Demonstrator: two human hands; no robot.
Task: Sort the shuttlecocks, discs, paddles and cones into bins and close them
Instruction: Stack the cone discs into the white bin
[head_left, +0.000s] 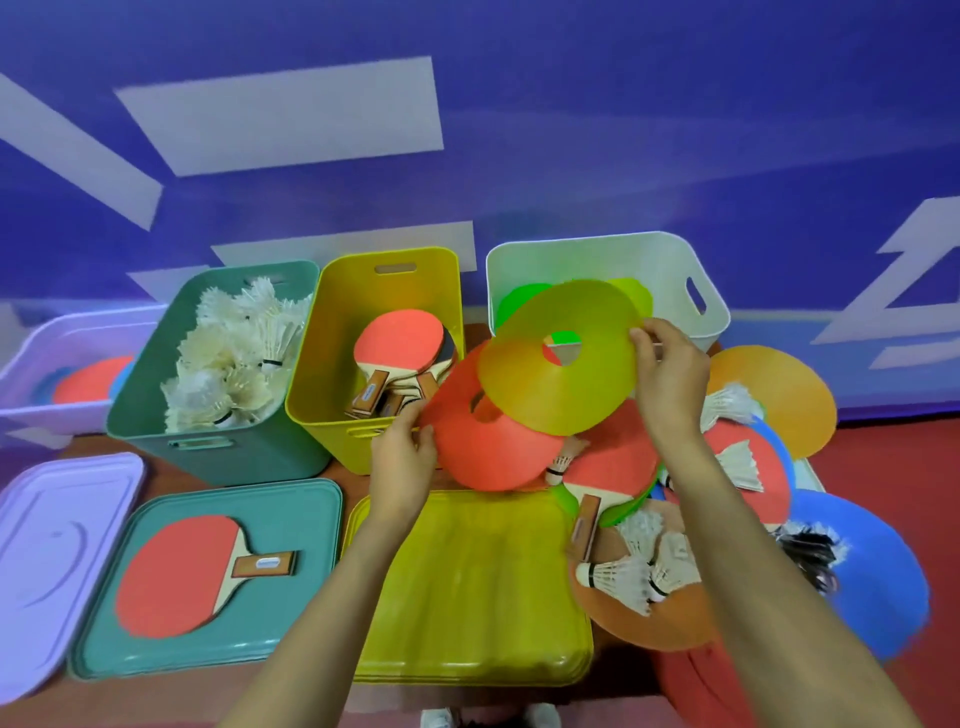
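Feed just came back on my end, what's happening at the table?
A person is mid-sort. The right hand pinches a yellow disc by its rim, near the white bin; the left hand grips a red disc. The teal bin holds shuttlecocks, the yellow bin paddles. No bin is closed yet; one paddle lies on the teal lid. A mixed pile remains at the right.

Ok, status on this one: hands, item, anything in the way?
Left hand grips red cone. Right hand pinches yellow cone near white bin. Stray paddle on teal lid.
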